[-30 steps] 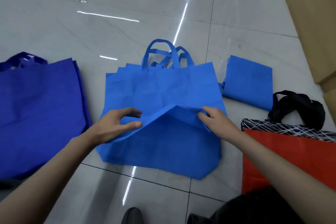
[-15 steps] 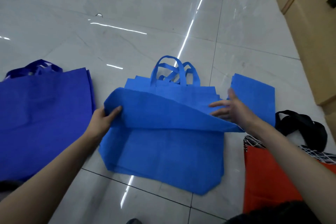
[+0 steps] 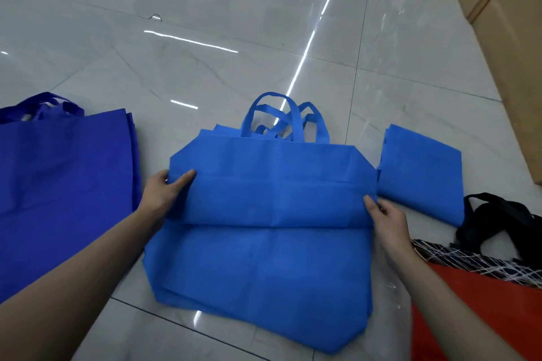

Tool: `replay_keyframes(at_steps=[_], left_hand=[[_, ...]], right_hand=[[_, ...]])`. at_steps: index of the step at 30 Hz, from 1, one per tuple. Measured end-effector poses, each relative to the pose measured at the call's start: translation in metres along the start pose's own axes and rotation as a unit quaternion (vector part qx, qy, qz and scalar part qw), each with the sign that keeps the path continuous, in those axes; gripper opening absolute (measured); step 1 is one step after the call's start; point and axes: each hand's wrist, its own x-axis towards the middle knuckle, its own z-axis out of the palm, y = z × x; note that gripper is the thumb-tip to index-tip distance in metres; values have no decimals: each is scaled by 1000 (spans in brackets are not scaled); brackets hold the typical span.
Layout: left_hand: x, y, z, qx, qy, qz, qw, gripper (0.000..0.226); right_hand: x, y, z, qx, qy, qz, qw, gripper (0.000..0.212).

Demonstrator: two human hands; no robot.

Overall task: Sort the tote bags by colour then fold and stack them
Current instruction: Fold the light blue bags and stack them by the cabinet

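Observation:
A pile of light blue tote bags (image 3: 264, 272) lies flat on the floor in front of me, handles pointing away. The top bag (image 3: 272, 182) is folded up in half, its fold line running across the middle. My left hand (image 3: 164, 193) pinches the folded bag's left edge, thumb on top. My right hand (image 3: 387, 217) holds its right edge at the fold. A folded light blue bag (image 3: 419, 173) lies to the right. A stack of dark blue bags (image 3: 64, 184) lies at the left.
At the lower right lies a red bag (image 3: 475, 311) under a black-and-white patterned bag (image 3: 481, 264), with a black bag (image 3: 498, 220) behind them. A tan wall or cabinet (image 3: 516, 38) runs along the far right. Glossy white floor tiles (image 3: 234, 38) stretch beyond the bags.
Both hands lifted the top light blue bag's lower edge, carried it away from me and laid it over the upper half. The hands now sit at the fold's two ends.

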Motion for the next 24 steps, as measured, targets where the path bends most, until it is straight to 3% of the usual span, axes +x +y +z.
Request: replay_keyframes(at_steps=[4,6,9,10,12,14,16,18,20,22,24], left_hand=[[6,-12,16,134,99,18,986,56],[3,-19,27,287,142,103,942,61],[-4,-33,50,422,78,315,847,49],[-8,-36,59,441,48,354,823,44],[-17,-39,74,465,-13,354,812,49],[-22,-41,84,466,-41,334,819,57],[-23,-46,89,473,-47,330,815,60],[-20,-51,89,486,-54,322,811,62],[-17,-56,88,487,-51,297,820,64],[-17,-61,88,485,-35,272,830,66],[-16,-63,86,495,-22,253,831,67]], right_hand=[[18,-2,25,-182,121,55,974,44],[19,-5,33,-257,142,78,953,39],[14,-11,46,-329,175,88,924,31],[11,-14,52,-345,201,70,914,33],[3,-17,69,-353,233,-35,906,46],[-7,-20,96,-359,188,-215,889,44],[-16,-26,127,-393,73,-318,860,45],[-21,-35,149,-438,-60,-320,838,54],[-16,-34,162,-497,-134,-316,797,67],[-6,-23,163,-530,-151,-309,775,72],[3,-15,153,-545,-127,-292,776,70]])
